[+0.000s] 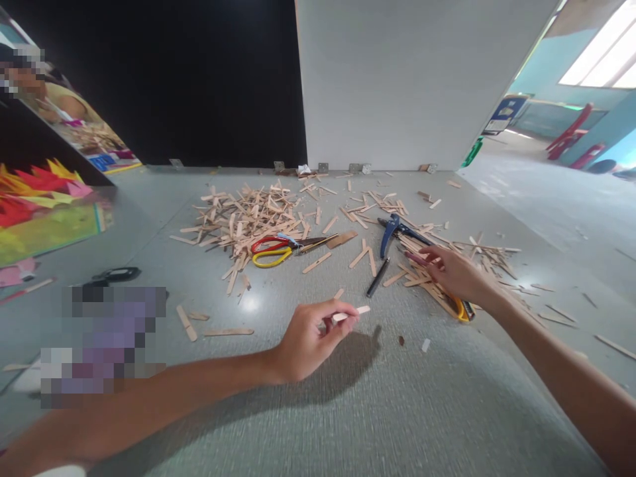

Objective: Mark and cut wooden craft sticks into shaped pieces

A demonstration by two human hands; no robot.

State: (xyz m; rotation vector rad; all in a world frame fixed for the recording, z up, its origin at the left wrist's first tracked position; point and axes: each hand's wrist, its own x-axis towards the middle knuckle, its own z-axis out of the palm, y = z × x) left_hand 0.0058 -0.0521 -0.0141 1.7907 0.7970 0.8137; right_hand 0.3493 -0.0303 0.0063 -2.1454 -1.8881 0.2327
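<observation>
My left hand (318,338) is closed in a pinch on a short wooden craft stick (364,310), held low above the grey tabletop. To the right, my right hand (454,270) reaches over a pile of craft sticks (412,275), its fingers partly apart. Its fingertips are near blue-handled pliers (390,232); whether they touch the tool is unclear. A dark pen-like rod (378,278) lies between the hands. Beyond my left hand lie scissors (271,252) with one red and one yellow handle loop, beside a larger heap of craft sticks (253,215).
A black panel (173,79) and a light grey panel (397,86) stand upright at the back. A yellow-handled tool (462,308) lies under my right wrist. At left are a blurred-out purple item (109,344), a black object (122,273) and bright folded paper (44,182). Another person sits far left.
</observation>
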